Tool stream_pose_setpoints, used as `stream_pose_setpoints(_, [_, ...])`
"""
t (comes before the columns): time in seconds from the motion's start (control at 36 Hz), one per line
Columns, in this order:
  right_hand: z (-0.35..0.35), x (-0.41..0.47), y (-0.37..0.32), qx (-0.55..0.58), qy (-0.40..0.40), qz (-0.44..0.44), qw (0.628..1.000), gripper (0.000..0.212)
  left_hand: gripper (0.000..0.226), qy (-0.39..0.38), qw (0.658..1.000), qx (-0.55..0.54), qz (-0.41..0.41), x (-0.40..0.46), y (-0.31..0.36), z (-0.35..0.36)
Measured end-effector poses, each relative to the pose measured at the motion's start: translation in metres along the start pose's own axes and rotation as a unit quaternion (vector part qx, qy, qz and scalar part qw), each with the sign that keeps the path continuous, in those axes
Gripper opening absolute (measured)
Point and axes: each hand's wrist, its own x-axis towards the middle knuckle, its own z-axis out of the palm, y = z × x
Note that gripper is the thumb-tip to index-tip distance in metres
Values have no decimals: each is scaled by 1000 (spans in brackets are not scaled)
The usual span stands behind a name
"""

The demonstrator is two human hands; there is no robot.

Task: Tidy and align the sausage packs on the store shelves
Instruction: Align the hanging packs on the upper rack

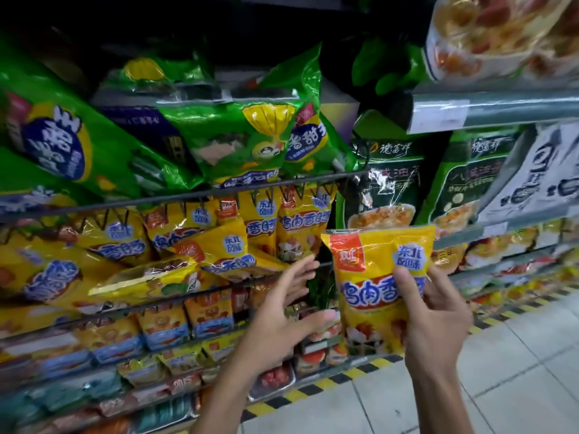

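A shop aisle, a grocery by the look of it. Tiered wire shelves crammed with yellow sausage packs and green bags, many alike in rows. Price strip along a shelf edge, a printed sign clipped on, black-and-yellow hazard tape bordering the tiled floor.

Wire store shelves in tiers: green snack bags on top, jumbled yellow sausage packs beneath, smaller packs lower down
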Motion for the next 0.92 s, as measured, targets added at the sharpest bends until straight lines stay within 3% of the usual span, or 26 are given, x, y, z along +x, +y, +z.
stream_pose_setpoints(0.11, [15, 12, 12, 23, -42, 38, 998, 23, 81, 3, 1000, 0, -15, 17, -7, 13])
stream_pose_setpoints(0.22, [34, 28, 19, 29, -85, 41, 995, 24, 65, 140, 990, -24, 3, 37, -9, 19])
stream_pose_setpoints(0.44, [34, 79, 35, 30, -238, 49, 970, 32, 31, 267, 963, 7, 36, 64, 0, 22])
stream_pose_setpoints(0.56, [30, 93, 58, 24, -337, 51, 940, 53, 43, 339, 940, 14, 37, 72, -3, 25])
stream_pose_setpoints(0.64, [27, 100, 70, -18, -385, 27, 922, 52, 48, 373, 927, -9, 37, 75, -4, 27])
stream_pose_setpoints(0.92, [46, 99, 95, -43, -313, 6, 949, 31, 47, 352, 935, -5, 35, 89, -3, 18])
